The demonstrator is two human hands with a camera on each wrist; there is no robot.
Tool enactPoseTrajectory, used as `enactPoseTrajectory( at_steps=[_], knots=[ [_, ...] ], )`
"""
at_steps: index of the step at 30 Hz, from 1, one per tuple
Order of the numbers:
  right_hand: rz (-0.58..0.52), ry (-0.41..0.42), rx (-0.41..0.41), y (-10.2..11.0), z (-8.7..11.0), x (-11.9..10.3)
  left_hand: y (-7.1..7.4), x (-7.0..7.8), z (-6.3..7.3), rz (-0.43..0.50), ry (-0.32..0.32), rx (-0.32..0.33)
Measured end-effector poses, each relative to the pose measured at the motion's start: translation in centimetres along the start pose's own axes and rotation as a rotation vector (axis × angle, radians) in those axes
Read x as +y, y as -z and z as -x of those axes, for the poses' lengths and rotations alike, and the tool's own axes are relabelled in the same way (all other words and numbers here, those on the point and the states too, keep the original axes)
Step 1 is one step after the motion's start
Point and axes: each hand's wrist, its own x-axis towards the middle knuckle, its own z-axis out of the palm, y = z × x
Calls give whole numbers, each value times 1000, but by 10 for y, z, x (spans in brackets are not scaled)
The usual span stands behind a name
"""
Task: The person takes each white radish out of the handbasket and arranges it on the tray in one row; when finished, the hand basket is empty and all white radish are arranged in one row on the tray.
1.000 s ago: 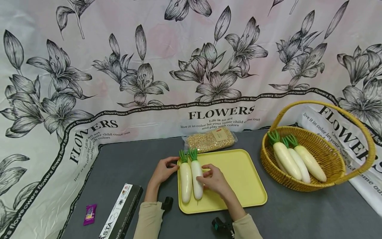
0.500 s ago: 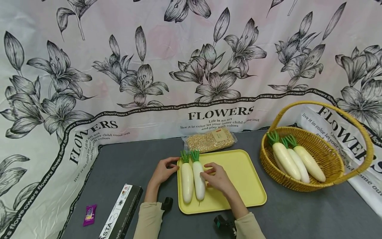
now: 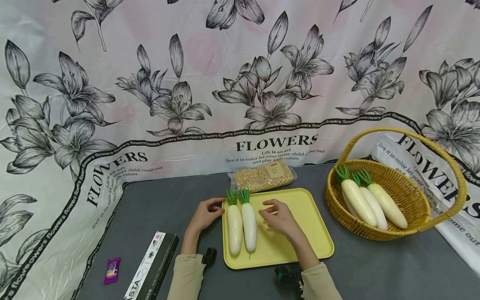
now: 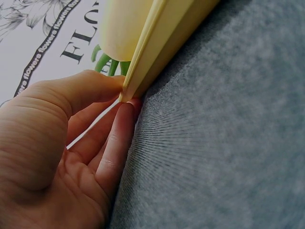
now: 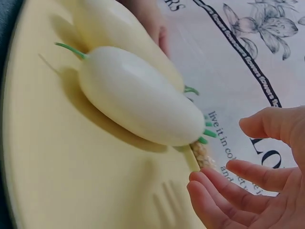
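Observation:
Two white radishes lie side by side on the left part of a yellow tray [image 3: 296,233]. The left one [image 3: 234,229] is creamier than the right one [image 3: 249,227]; both have green stem tops towards the back. At the tray's left edge my left hand [image 3: 204,214] pinches the rim, thumb above and fingers at the underside, as the left wrist view shows. My right hand [image 3: 279,216] hovers over the tray, right of the radishes, fingers loosely spread and holding nothing. In the right wrist view the nearer radish [image 5: 138,95] lies apart from the right hand's fingertips [image 5: 200,183].
A wicker basket [image 3: 378,233] with several radishes and a tall handle stands on the right. Behind the tray lies a bag of grains [image 3: 258,177]. On the left are a black-and-white pasta box [image 3: 153,266] and a small purple packet [image 3: 112,271].
My right hand has let go of the right radish and moved right, away from it. That radish shifted slightly right, then stayed. My left hand remains at the tray's rim.

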Motion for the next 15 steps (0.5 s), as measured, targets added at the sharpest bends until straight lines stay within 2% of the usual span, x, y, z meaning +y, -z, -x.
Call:
enactPoseTrajectory(
  at_steps=[10, 15],
  knots=[
    [23, -2, 17, 27, -2, -7, -1, 2, 1, -7, 20, 10],
    [28, 19, 29, 43, -4, -8, -1, 8, 3, 7, 0, 15]
  ],
)
